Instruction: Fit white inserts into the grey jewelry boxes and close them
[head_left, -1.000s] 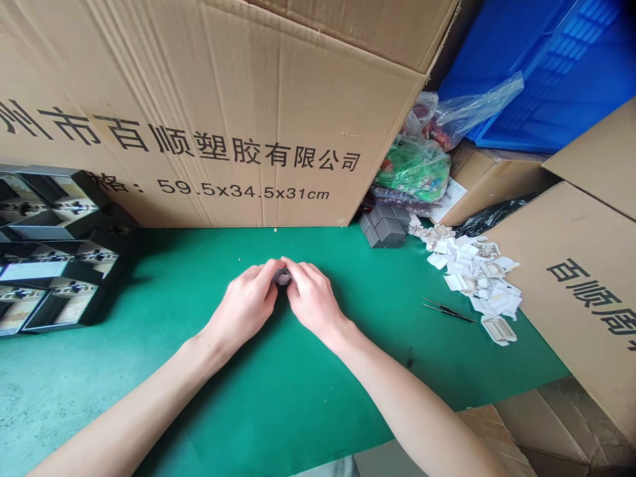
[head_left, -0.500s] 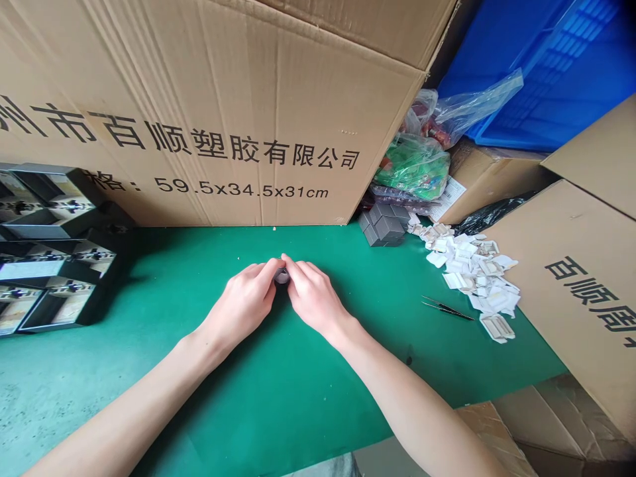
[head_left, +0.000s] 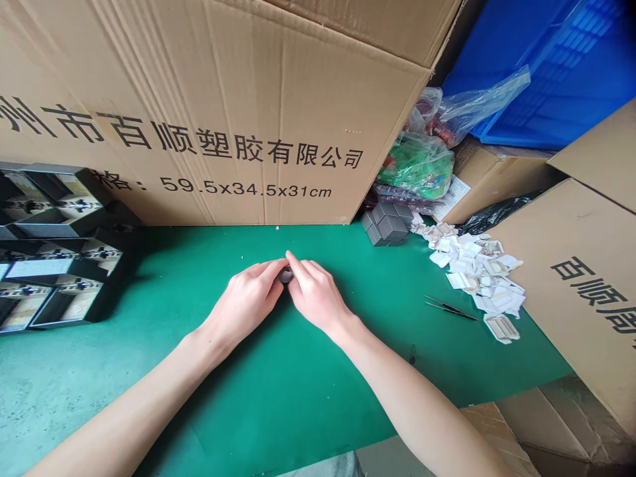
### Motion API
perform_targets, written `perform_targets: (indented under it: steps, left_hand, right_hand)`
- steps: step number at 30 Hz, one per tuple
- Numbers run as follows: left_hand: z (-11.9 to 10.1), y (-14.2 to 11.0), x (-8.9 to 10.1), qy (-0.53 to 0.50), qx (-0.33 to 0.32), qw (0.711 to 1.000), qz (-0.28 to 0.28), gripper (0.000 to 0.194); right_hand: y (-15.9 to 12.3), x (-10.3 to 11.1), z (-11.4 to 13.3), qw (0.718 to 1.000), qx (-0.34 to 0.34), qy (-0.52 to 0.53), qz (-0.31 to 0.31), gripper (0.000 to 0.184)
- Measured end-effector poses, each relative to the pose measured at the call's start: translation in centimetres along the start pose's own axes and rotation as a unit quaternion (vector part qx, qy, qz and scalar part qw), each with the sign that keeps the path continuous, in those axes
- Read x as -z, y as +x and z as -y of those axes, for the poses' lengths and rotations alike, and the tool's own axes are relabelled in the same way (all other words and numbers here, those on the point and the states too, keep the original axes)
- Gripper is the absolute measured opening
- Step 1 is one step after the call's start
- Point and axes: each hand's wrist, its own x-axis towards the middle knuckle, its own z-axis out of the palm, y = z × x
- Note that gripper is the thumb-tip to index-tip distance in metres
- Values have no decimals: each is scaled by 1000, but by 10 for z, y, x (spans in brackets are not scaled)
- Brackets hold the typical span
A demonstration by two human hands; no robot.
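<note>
Left hand (head_left: 251,296): angled inward, fingers curled closed on a small dark round piece (head_left: 285,273). Right hand (head_left: 317,291): mirrored, index finger extended over it, the rest bent. Piece: between both hands' fingertips, above the green tabletop (head_left: 278,397), largely hidden. Forearms: converging from below.

Both hands (head_left: 278,288) meet, fingers curled inward.

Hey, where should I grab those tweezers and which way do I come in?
Probably across the dark middle of the tweezers, from above: they lie flat on the green surface, thin prongs spread toward the left, joined end close to the white pieces.
</note>
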Motion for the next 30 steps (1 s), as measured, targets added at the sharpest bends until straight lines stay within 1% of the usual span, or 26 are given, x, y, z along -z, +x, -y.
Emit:
perform_targets:
  steps: [7,11,20,30]
  left_hand:
    - [-2,0,1,-1,2,1000,-10,41]
    - [-2,0,0,-4,7,1000,-13,40]
    - [-1,1,0,-11,12,1000,-8,36]
    - [-1,-1,-2,-8,-2,1000,-19,37]
  right_hand:
    - [-1,0,0,1000,-2,7,-3,48]
    - [-1,1,0,1000,-11,9,2,47]
    - [-1,1,0,1000,-7,0,-14,47]
    - [-2,-1,0,999,-15,2,-29,44]
